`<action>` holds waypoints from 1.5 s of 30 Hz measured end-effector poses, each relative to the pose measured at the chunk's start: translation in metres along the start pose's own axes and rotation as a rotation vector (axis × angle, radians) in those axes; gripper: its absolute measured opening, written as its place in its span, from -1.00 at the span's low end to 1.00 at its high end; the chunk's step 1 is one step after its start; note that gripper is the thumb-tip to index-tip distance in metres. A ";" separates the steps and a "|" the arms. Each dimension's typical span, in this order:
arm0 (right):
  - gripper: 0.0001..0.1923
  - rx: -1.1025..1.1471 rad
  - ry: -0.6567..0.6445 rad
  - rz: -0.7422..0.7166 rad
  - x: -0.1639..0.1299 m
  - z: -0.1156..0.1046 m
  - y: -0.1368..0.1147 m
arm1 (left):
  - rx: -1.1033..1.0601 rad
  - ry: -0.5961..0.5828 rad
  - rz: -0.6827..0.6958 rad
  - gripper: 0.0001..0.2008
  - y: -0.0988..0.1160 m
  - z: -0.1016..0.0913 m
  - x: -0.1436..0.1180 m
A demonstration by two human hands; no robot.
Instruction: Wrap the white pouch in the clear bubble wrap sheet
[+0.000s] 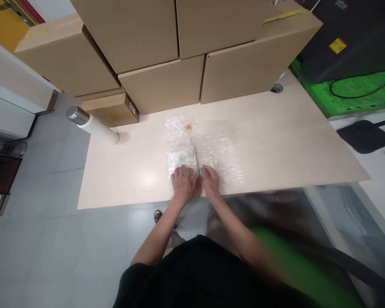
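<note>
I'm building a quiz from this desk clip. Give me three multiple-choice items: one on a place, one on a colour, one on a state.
1. Where does the bubble wrap lie?
A. On the floor
B. On the table
C. On top of the cardboard boxes

2. What colour is the tube at the table's far left corner?
A. White
B. Red
C. Blue

3. How are the left hand and right hand placed?
A. Raised in the air
B. Behind the back
C. Pressed down on the wrap

Answers: B, the wrap is spread on the tabletop; A, its body is white with a metal cap; C, both palms rest on the wrap.
</note>
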State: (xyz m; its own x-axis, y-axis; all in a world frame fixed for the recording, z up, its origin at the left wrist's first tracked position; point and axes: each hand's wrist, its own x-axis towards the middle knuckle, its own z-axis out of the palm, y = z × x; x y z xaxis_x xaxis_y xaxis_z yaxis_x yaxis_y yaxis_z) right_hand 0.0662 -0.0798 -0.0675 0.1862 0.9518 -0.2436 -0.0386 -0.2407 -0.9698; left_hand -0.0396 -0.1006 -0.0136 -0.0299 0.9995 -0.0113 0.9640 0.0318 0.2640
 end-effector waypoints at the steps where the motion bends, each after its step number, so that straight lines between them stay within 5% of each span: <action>1: -0.61 -0.111 0.025 -0.129 0.000 -0.003 -0.003 | 0.011 -0.023 0.018 -0.62 -0.001 0.002 -0.001; 5: -0.60 -0.487 -0.235 -0.490 0.003 0.003 -0.015 | -0.080 -0.062 0.033 -0.49 -0.017 0.005 -0.008; 9: -0.55 -0.677 -0.375 -0.459 0.006 0.019 -0.022 | -0.525 0.188 -0.374 -0.44 -0.046 0.009 -0.012; 12: -0.57 -0.698 -0.361 -0.401 0.005 0.021 -0.026 | -0.840 0.204 -0.569 -0.43 -0.057 0.009 -0.010; 16: -0.52 -0.479 -0.386 -0.250 0.008 0.009 -0.034 | -0.989 0.226 -0.440 -0.43 -0.036 0.000 -0.006; 19: -0.51 -0.110 -0.420 -0.057 0.014 -0.008 -0.037 | -1.022 0.250 -0.197 -0.48 -0.004 -0.005 -0.003; 24: -0.47 0.199 -0.271 0.226 0.025 -0.049 -0.029 | -0.790 0.061 0.112 -0.46 0.046 0.004 0.008; 27: -0.52 0.175 -0.056 0.212 0.030 -0.080 -0.022 | -0.516 -0.064 0.136 -0.52 0.069 0.015 0.017; 32: -0.47 -0.145 0.297 -0.037 0.044 -0.116 -0.014 | -0.145 -0.131 0.178 -0.55 0.086 0.036 0.026; 36: -0.53 -0.338 0.240 -0.167 0.076 -0.112 -0.019 | -0.052 -0.083 0.249 -0.55 0.082 0.049 0.027; 45: -0.61 -0.067 0.049 0.169 0.153 -0.069 -0.071 | -0.188 -0.059 0.296 -0.57 0.066 0.061 0.028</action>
State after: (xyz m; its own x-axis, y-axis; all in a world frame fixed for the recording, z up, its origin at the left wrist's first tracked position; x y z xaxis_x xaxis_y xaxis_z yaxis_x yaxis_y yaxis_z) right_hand 0.1655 0.0696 -0.0355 0.2301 0.8870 -0.4005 -0.0082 -0.4097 -0.9122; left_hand 0.0391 -0.0703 -0.0558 0.2641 0.9638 0.0378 0.8629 -0.2536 0.4371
